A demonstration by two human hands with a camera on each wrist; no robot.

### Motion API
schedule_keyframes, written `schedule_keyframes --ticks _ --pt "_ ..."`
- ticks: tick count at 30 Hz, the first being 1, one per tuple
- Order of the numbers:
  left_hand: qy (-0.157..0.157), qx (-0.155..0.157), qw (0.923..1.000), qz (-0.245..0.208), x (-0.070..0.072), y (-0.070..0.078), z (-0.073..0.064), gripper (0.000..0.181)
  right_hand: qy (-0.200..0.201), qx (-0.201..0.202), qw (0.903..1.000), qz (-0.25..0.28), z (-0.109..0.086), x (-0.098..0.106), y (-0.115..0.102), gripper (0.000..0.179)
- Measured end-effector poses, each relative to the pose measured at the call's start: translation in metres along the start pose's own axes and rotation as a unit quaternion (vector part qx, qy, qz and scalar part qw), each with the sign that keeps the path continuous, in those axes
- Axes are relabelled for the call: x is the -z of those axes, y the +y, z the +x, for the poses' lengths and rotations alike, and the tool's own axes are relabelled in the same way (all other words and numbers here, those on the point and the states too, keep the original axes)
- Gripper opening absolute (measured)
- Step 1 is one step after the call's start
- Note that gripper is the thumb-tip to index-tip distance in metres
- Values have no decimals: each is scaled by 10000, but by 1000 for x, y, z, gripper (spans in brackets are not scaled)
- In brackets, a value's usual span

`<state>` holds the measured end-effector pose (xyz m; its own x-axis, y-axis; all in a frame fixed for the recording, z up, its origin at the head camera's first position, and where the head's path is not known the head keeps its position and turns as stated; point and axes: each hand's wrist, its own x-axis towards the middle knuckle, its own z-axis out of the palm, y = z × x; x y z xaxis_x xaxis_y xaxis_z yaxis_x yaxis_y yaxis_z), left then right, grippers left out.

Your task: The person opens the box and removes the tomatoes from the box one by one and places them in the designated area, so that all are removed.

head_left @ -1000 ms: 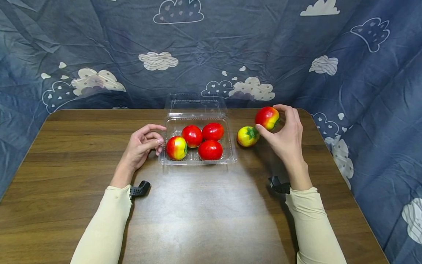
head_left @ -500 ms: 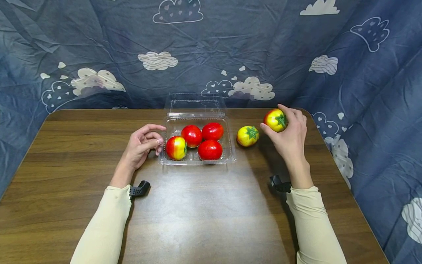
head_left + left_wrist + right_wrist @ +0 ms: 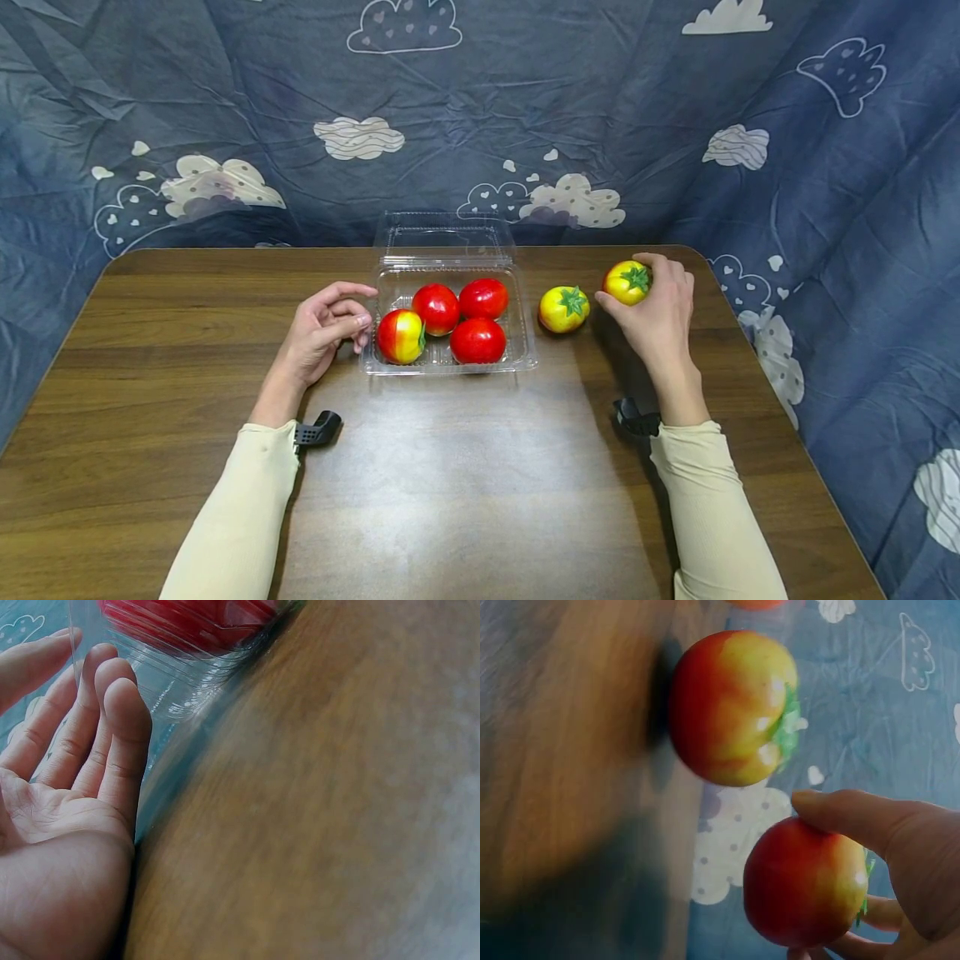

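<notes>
In the head view, my right hand [image 3: 655, 312] grips a red and yellow toy tomato [image 3: 627, 282] with a green calyx at the table's back right. The right wrist view shows that tomato [image 3: 802, 883] between thumb and fingers. Just to its left on the table sits a second toy tomato [image 3: 564, 310], apart from it. My left hand [image 3: 322, 333] rests at the left rim of a clear plastic box [image 3: 450, 367], thumb and fingers bent loosely beside its wall; no firm grip shows. Several toy tomatoes lie in the box, such as a red one [image 3: 477, 341].
The box's clear lid [image 3: 450, 236] stands open toward the back edge of the wooden table [image 3: 465, 483]. Behind hangs a blue cloth [image 3: 480, 125] printed with clouds. Black wrist cameras, such as the left one [image 3: 318, 429], sit on both wrists.
My right hand has moved right with its tomato, away from the second one, then slightly lower. The tomato has turned to show its calyx. My left hand and the box have stayed put.
</notes>
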<state>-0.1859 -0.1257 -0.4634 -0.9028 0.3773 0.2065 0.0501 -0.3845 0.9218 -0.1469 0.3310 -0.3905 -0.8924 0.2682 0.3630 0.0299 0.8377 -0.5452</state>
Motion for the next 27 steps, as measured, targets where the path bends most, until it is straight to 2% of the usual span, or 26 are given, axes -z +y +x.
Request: schedule_keyframes --ticks 7,14,23,27 --pt "-6 6 10000 10 1 -1 0 34 -422 -267 9986 -178 0 -7 13 72" --pt "-21 -16 10000 -9 1 -1 0 35 -818 -359 9956 -275 0 -13 23 74" --pt "7 -1 10000 13 1 -1 0 34 -1071 -449 9931 -147 1 -7 17 95" --pt "21 -10 10000 16 1 -2 0 33 -928 -443 9947 16 1 1 9 87"
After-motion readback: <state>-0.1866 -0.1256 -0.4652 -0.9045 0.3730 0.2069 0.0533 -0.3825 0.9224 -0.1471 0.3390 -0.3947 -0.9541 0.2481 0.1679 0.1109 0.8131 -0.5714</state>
